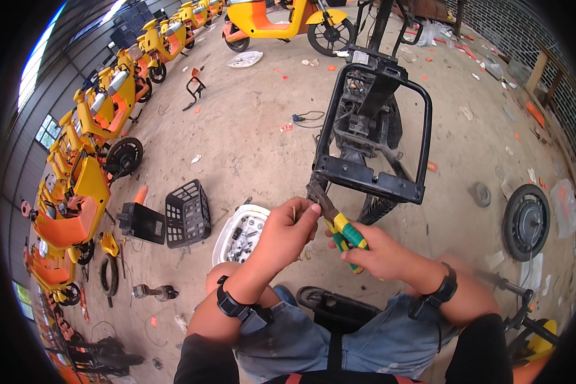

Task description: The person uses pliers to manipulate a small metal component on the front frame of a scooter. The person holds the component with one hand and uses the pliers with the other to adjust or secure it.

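My right hand (372, 248) is wrapped round the green-and-yellow handles of pliers (341, 232). Their dark metal jaws are up against the near left corner of a black scooter frame (366, 177). Close beside the jaws, my left hand (288, 228) is closed in a pinch. A thin, brass-coloured bit shows at its fingers, too small to name. Below the frame corner a black coil spring (376, 210) is partly visible. Left of my hands, a white tray (220, 246) on the floor holds several metal bolts and fittings, partly covered by my left forearm.
A black plastic basket (189, 214) and a black box (142, 223) lie to the left. Yellow scooters (112, 115) line the left side. On the right are a wheel (526, 222) and scattered litter. Between my legs is a black seat-like part (342, 312).
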{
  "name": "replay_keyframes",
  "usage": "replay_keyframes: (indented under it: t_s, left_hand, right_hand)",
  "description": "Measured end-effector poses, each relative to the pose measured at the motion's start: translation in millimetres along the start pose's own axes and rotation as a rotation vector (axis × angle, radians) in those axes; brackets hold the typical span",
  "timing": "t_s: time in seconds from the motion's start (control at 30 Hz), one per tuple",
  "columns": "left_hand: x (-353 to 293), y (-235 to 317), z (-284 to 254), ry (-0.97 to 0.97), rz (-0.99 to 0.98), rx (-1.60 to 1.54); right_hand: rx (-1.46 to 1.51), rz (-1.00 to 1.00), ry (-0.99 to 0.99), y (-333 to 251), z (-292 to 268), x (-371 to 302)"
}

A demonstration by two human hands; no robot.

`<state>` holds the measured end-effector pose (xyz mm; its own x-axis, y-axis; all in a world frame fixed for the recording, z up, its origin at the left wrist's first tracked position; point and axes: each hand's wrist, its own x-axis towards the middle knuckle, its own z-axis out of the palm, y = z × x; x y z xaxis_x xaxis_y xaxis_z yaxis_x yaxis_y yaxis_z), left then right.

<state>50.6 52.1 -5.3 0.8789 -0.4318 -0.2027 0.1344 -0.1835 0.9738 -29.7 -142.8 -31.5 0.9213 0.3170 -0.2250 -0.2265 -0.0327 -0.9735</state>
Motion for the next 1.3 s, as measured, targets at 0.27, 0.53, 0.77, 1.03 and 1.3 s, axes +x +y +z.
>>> replay_keyframes:
  t_s: [0.27, 0.53, 0.77, 1.03, 1.3]
  left_hand:
    - [-1, 2, 0, -0.013, -0.012, 0.027]
    - [2, -4, 0, 0.006, 0.017, 0.048]
    - [-2, -7, 2, 0.010, 0.054, 0.063]
    - [-3, -3, 6, 0.026, 0.023, 0.137]
    - [-4, -3, 3, 0.041, -0.001, 0.135]
  right_hand:
    - [-0.041, -0.072, -0.033, 6, -2, 1]
    - [-0.156, -0.119, 0.044, -3, 1, -3]
    - [-0.069, 0.007, -0.014, 0, 1, -2]
    - [-0.113, 0.012, 0.090, 4, 6, -1]
    - [-0.179, -0.017, 0.137, 8, 9, 6]
